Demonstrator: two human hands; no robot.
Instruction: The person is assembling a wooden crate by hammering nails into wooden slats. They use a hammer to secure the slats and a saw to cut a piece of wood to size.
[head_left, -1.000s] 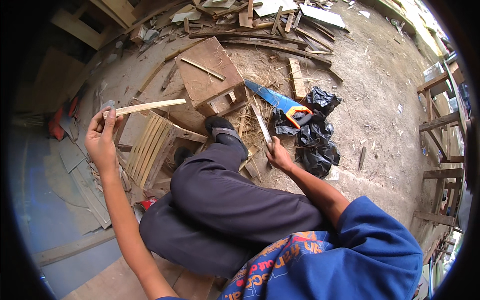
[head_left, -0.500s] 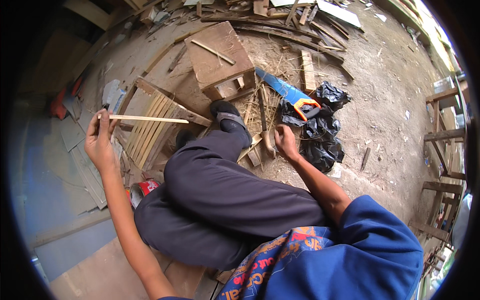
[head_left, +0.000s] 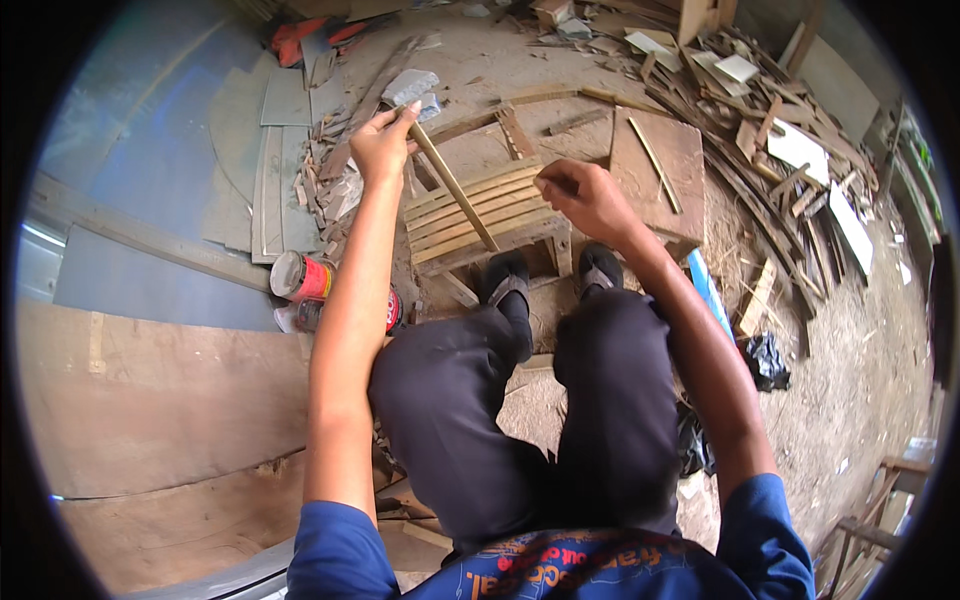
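Observation:
A thin wooden strip is pinched at its upper end in my left hand. It slants down across a small wooden frame with parallel slats, its lower end close to the near edge. Beside the frame's right end hovers my right hand, fingers curled together; whether anything small sits in them is hidden. To the right stands a wooden box with a thin loose stick lying on top. My feet in dark sandals are just in front of the frame.
Red-labelled tins stand left of my knees. A blue saw blade and black plastic lie at the right, partly behind my arm. Scrap wood is heaped at the far right. Large boards lie at the left.
My view has turned left toward the slatted frame. My left hand has brought the strip over it, tilted downward. My right hand has moved from near the saw to the frame's right end.

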